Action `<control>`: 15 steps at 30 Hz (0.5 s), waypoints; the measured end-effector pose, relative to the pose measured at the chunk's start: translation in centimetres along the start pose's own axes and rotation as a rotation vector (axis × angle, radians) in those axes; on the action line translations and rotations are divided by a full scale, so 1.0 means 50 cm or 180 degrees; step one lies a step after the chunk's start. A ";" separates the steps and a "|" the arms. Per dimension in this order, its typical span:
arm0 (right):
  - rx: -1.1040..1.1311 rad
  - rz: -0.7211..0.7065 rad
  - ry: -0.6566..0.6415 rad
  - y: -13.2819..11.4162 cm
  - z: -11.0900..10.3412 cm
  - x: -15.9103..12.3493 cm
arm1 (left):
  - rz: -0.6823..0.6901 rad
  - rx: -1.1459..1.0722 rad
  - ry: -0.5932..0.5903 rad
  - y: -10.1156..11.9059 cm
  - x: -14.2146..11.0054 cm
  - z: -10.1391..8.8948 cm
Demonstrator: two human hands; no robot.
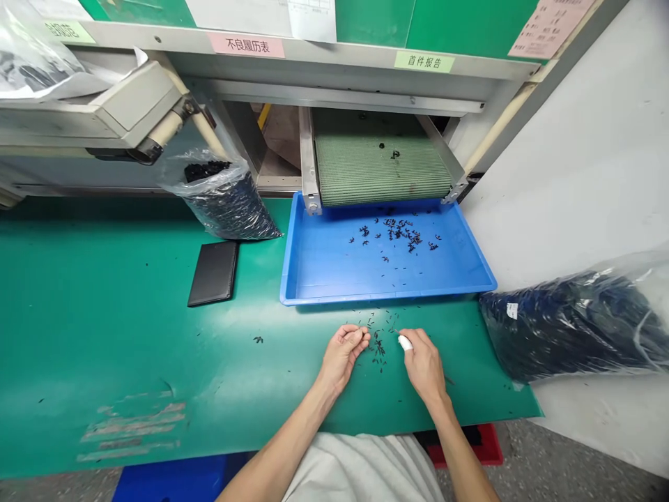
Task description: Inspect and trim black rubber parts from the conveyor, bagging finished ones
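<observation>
My left hand (345,352) rests on the green mat (104,335) with its fingers curled in a pinch, and what it grips is too small to name. My right hand (421,362) is closed around a small tool with a white tip (404,342). Between the two hands lies a scatter of tiny black parts (377,345). Just beyond them sits a blue tray (313,279) holding more small black parts (400,233) near its far side.
A green conveyor belt (381,171) ends over the tray. A clear bag of black parts (230,202) stands at the back left, with a black wallet-like case (213,272) beside it. A larger bag of dark parts (575,324) lies at the right.
</observation>
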State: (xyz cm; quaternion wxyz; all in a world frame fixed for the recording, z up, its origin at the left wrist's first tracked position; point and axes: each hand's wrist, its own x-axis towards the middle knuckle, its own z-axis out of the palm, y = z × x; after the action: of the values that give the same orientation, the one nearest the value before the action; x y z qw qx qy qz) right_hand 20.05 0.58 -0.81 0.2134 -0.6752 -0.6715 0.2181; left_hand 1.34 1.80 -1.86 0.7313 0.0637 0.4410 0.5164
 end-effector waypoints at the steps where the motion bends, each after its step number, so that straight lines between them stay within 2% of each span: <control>1: -0.0182 -0.0116 0.0054 0.010 -0.006 0.001 | -0.0005 -0.0017 -0.0021 0.003 -0.001 -0.001; 6: -0.0731 -0.0537 0.0249 0.041 -0.017 0.009 | -0.0013 -0.0052 -0.0227 0.013 0.000 -0.011; 9: -0.0815 -0.0635 0.0202 0.043 -0.017 0.009 | -0.0102 -0.0068 -0.0319 0.016 0.007 -0.015; 12: -0.0697 -0.0653 0.0092 0.034 -0.029 0.014 | -0.0207 -0.0056 -0.0342 0.020 0.014 -0.020; 15: -0.0319 -0.0542 0.0096 0.019 -0.064 0.058 | -0.0345 0.0021 -0.0401 0.025 0.018 -0.029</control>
State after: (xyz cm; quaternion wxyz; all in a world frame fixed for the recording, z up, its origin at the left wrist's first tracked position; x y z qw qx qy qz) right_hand 22.70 3.49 1.22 0.2072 -0.6288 -0.7332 0.1552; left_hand -0.51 2.57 -2.56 0.7843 0.0746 0.3987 0.4695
